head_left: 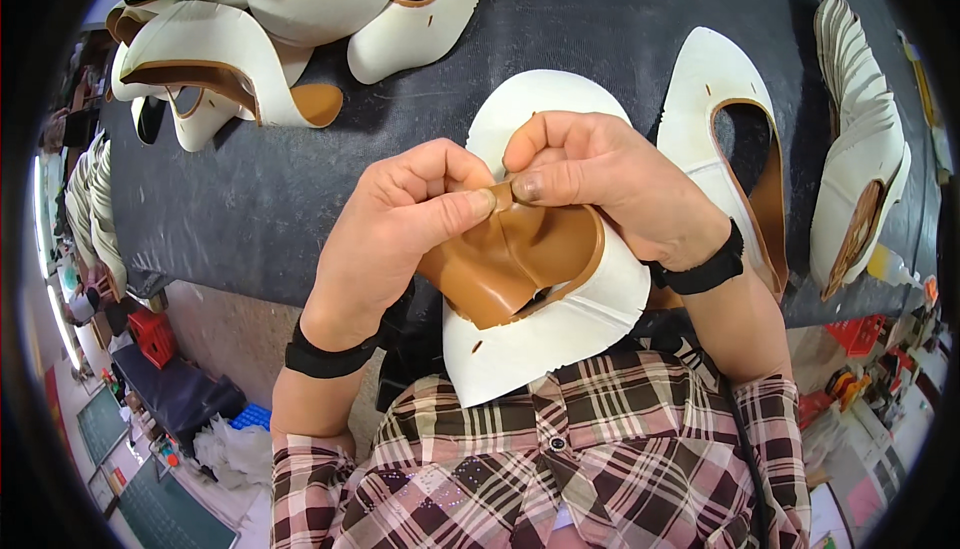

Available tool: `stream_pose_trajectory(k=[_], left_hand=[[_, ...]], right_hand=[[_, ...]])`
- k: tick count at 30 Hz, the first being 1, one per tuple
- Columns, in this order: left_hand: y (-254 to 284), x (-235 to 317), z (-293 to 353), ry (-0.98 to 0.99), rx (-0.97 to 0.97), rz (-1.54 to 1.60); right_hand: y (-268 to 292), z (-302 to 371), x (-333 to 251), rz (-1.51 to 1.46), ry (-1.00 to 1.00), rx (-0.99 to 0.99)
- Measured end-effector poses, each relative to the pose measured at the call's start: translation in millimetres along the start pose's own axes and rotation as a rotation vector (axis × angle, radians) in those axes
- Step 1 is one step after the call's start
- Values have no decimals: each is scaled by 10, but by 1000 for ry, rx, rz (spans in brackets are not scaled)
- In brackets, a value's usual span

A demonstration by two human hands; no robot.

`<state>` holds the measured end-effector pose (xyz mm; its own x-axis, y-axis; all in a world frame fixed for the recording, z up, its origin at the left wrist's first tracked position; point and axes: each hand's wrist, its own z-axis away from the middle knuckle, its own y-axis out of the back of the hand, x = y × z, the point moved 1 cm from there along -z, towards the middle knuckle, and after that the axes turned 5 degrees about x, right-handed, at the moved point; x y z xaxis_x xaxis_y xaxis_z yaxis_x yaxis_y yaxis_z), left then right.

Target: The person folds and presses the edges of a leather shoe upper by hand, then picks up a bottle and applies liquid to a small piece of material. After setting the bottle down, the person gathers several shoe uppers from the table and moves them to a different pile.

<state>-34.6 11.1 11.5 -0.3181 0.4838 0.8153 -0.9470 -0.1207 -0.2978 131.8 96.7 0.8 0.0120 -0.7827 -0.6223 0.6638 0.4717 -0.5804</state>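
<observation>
I hold a white shoe upper [545, 334] with a tan brown lining [520, 259] in front of my chest, over the edge of a dark table [270, 199]. My left hand [400, 234] pinches the lining's top edge between thumb and fingers. My right hand [600, 184] grips the same edge from the other side, thumb tip touching my left thumb. The lining is folded outward and bulges below my hands. Both wrists wear black bands.
A second white upper with brown lining [735, 139] lies flat to the right. A heap of similar uppers [270, 19] sits at the far left. Stacked white pieces [860, 139] stand at the right edge. Red crates [150, 334] and clutter lie on the floor below.
</observation>
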Motion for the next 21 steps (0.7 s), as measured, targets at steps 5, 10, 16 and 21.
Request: stream_pose_trajectory(k=[5,10,16,21], left_hand=[[-45,-5,-21,10,41,-95],[-33,-11,-48,47,15,-84],[-64,36,-49,24,51,-207],[-178,99,78,-149,179,-585]], right_hand=[[-31,16,-6,187,56,47],[-16,-32,-6,310,122,43],[24,-41,-12,312,140,49],[40,13,75,728,513,117]])
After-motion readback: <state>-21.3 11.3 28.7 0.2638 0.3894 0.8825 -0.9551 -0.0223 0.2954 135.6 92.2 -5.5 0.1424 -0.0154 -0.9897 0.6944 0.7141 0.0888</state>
